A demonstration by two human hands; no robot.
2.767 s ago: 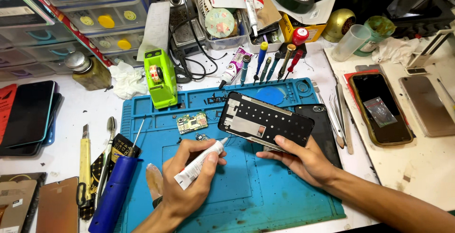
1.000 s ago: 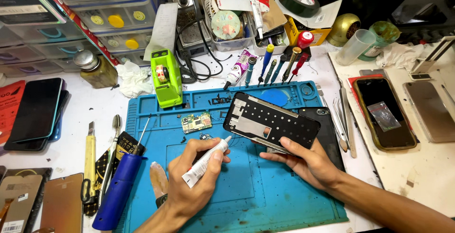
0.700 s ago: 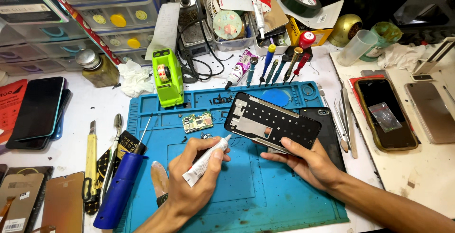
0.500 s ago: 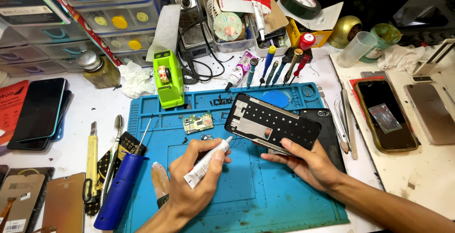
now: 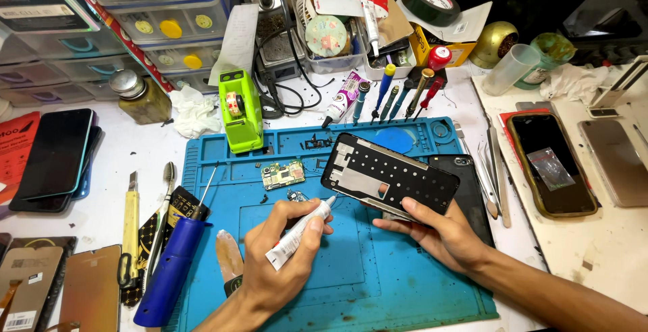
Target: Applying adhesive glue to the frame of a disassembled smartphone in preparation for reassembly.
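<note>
Blue mat (image 5: 378, 285): black perforated phone frame (image 5: 389, 178), tilted.

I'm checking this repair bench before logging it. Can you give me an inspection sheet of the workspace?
Surface: blue repair mat on a white bench, stained.
Job's things: black phone frame tilted up in the right hand; white glue tube in the left hand, nozzle at the frame's left edge.
Clutter: small circuit board, green tape dispenser, blue-handled tool, screwdrivers, tweezers, spare phones.
Hands: both occupied.
Cables: black cable looped behind the dispenser.
Surroundings: clear parts drawers, tape roll.
</note>
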